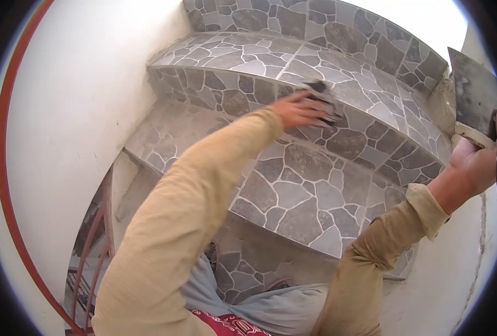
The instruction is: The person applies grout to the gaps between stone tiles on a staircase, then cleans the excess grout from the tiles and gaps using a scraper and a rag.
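Observation:
My left hand [301, 113] presses a crumpled grey, white and black rag [322, 103] against the front edge of a stair step. The rag and fingers are blurred by motion. At the right edge of the view, my right hand [468, 168] is closed on a trowel with a flat grey metal blade [475, 84]. The blade points upward, and a pale strip runs along its lower end near my thumb. Part of the grip is hidden by my hand and the dark rim of the view. The steps carry a stone-pattern tile [301, 187] with pale joints.
A white wall [75, 84] with a red handrail [5, 145] stands on the left. Another pale wall [455, 252] with a crack is at lower right. Higher tiled steps [360, 42] curve upward ahead. Red railing bars [86, 257] drop away at lower left. My legs [259, 305] are below.

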The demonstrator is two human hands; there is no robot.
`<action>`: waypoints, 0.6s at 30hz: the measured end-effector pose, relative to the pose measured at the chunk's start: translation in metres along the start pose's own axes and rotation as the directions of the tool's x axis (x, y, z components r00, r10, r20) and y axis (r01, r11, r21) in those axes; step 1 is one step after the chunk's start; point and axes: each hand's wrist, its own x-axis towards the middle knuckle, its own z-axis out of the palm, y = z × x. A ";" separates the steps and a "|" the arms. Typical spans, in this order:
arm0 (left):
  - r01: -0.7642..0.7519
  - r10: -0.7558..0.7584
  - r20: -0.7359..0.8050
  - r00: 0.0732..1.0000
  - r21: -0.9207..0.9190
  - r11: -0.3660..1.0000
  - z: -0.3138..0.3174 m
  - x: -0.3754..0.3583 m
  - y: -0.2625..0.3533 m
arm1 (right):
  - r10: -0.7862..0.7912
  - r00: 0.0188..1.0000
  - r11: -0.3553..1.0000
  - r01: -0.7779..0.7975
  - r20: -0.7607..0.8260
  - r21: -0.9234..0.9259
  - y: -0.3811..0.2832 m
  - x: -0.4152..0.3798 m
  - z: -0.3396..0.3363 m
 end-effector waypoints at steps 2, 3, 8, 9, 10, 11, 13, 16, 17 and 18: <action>0.085 -0.093 0.095 0.991 0.086 0.993 -0.017 -0.066 -0.033 | 0.032 0.999 0.999 -0.031 -0.023 0.044 0.017 0.016 -0.029; 0.158 -0.166 0.091 0.982 0.087 0.984 -0.017 -0.099 -0.051 | 0.023 0.982 0.995 -0.005 -0.189 0.098 0.023 0.020 -0.038; 0.962 -0.956 -0.215 0.201 -0.141 0.234 -0.059 -0.243 -0.088 | 0.119 0.918 0.984 -0.058 -0.379 0.168 0.045 0.028 -0.052; 0.742 -0.910 -0.153 -0.384 -0.638 -0.206 -0.049 -0.275 -0.111 | -0.103 0.979 0.953 0.048 -0.174 -0.298 0.056 0.023 -0.061; 0.136 -0.548 -0.038 -0.836 -0.981 -0.139 -0.040 -0.305 -0.133 | -0.129 0.990 0.768 0.134 0.053 -0.626 0.062 0.018 -0.062; 0.437 -0.552 -0.235 -0.800 -0.859 -0.268 -0.070 -0.281 -0.119 | -0.148 0.949 0.484 0.314 0.278 -0.816 0.067 0.012 -0.063; 0.672 -0.599 -0.387 -0.701 -0.641 -0.372 -0.083 -0.259 -0.118 | 0.073 0.960 0.507 0.197 0.269 -0.839 0.079 -0.013 -0.035; 0.704 -0.758 -0.398 -0.517 -0.702 -0.111 -0.067 -0.245 -0.135 | 0.523 0.794 0.624 -0.109 0.309 -0.774 0.125 -0.049 -0.018; 0.503 -0.769 -0.247 -0.590 -0.857 -0.110 -0.069 -0.224 -0.136 | 0.601 0.703 0.663 -0.173 0.381 -0.728 0.163 -0.072 -0.035; 0.267 -0.775 -0.086 -0.626 -0.958 -0.109 -0.066 -0.206 -0.135 | 0.608 0.692 0.608 -0.091 0.389 -0.789 0.176 -0.093 -0.044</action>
